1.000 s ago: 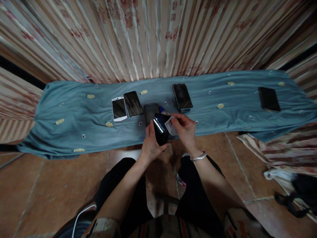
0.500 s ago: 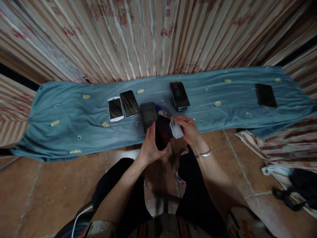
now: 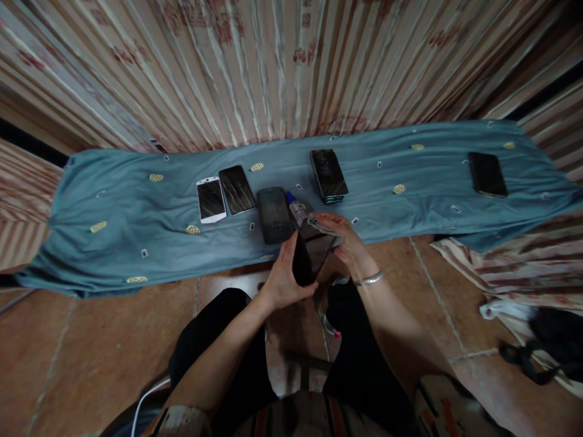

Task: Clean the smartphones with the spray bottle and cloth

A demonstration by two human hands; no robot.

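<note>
My left hand (image 3: 288,274) grips a dark smartphone (image 3: 312,252) by its left side, thumb below and fingers above, over the front edge of the cloth. My right hand (image 3: 348,240) is closed on a light grey cloth (image 3: 325,227) laid against the phone's right end. Just beyond the held phone, a small clear bottle with a blue cap (image 3: 297,207) lies on the bench cover. Left of the bottle is a dark grey phone (image 3: 274,215). Farther left lie a black phone (image 3: 237,189) and a white-framed phone (image 3: 212,200).
A blue-green patterned cloth (image 3: 113,243) covers the long, narrow bench. A stack of phones (image 3: 328,175) stands behind my hands, and a single dark phone (image 3: 487,174) lies at the far right. Striped curtains (image 3: 255,73) hang behind. Black straps (image 3: 537,358) lie at the lower right.
The held phone has tilted, its reflective face now showing, and moved slightly toward me and right. My right hand's cloth has shifted to its upper right edge. More of the bottle shows.
</note>
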